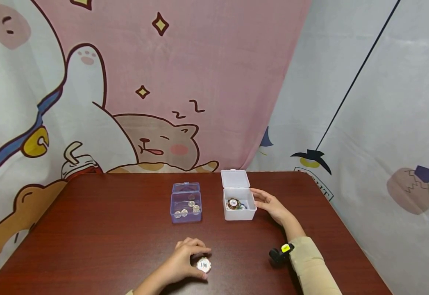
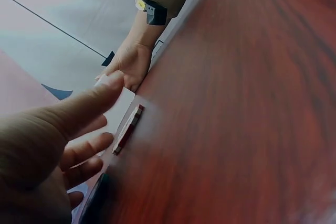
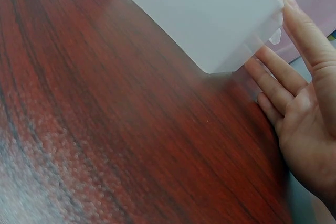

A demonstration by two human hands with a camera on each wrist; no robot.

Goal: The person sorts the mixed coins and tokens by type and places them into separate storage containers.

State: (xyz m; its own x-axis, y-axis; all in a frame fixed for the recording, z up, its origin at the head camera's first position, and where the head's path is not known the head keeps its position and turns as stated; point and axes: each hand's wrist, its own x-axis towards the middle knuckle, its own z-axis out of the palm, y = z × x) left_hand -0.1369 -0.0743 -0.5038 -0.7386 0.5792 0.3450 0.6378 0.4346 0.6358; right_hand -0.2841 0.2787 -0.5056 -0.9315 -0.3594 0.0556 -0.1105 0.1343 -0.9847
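Note:
A white poker chip (image 1: 203,265) marked 100 lies on the table. My left hand (image 1: 186,259) is spread around it, thumb on the near side and fingers on the far side, with a gap to the chip. In the left wrist view the chip (image 2: 127,129) shows edge-on, a red and white rim flat on the wood beyond my fingertips. My right hand (image 1: 272,206) rests its fingers against the right side of an open white box (image 1: 239,215). Poker chips (image 1: 233,203) lie inside that box. In the right wrist view the fingers touch the box wall (image 3: 210,19), nearly straight.
A translucent purple box (image 1: 186,219) with its lid raised stands left of the white box and holds several silver coins (image 1: 184,212). A dark rounded object (image 2: 95,199) lies beneath my left fingers. Behind the table (image 1: 107,233) hangs a printed cloth (image 1: 236,82).

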